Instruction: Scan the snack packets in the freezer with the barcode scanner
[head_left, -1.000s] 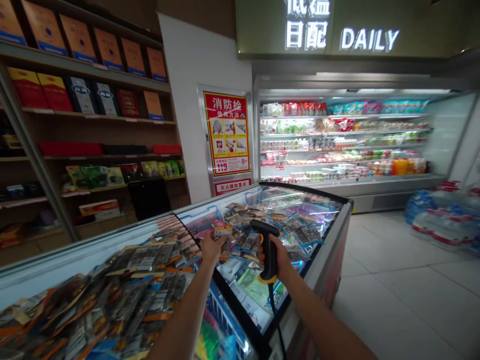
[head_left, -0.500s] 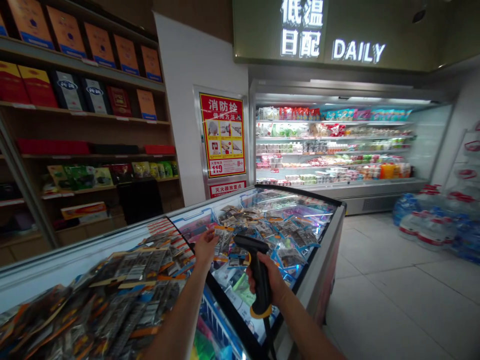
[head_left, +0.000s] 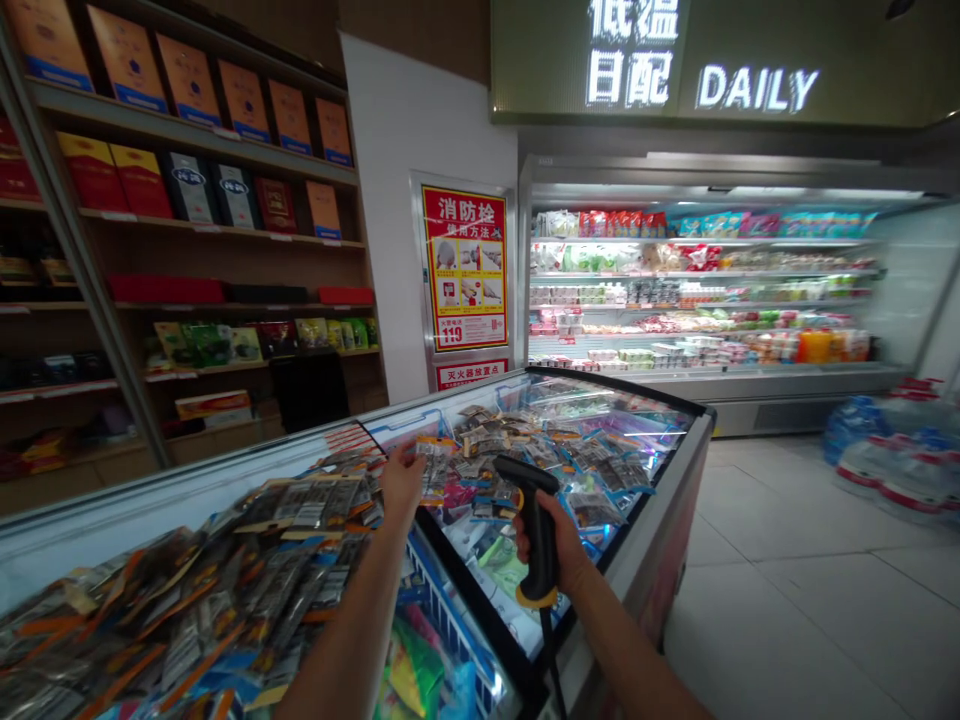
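The left hand (head_left: 403,480) has its fingers curled at the near edge of a packet (head_left: 436,468), which is at 3 o'clock from it; whether they truly pinch it, I cannot tell. The right hand (head_left: 564,545) is wrapped around the grip of a scanner (head_left: 541,550) – its head seems to point toward 10 o'clock, near the packet but apart from it.

In my judgement, the greatest risk is a wrong reading: the right pile (head_left: 551,450) is just behind the scanner's head, so another label could come into its line. The packet could also slip away if the fingers have only its edge. The glass (head_left: 495,560) looks smooth, and loose packets near its right border could slide toward the floor (head_left: 787,540) if they are pushed. The cable (head_left: 550,640) hangs at 6 o'clock from the scanner and could catch on the freezer's rim (head_left: 686,460).

A black bar (head_left: 465,570) crosses between the hands and separates the right pile from the left pile (head_left: 247,570), at 8 o'clock. Near 6 o'clock a basket (head_left: 442,600) and a green bag (head_left: 412,660) are visible. Farther away are shelves (head_left: 255,262) at 10 o'clock, a poster (head_left: 466,265) at 12, a fridge (head_left: 731,415) at 2, and bottles (head_left: 892,460) – well apart – at 4.
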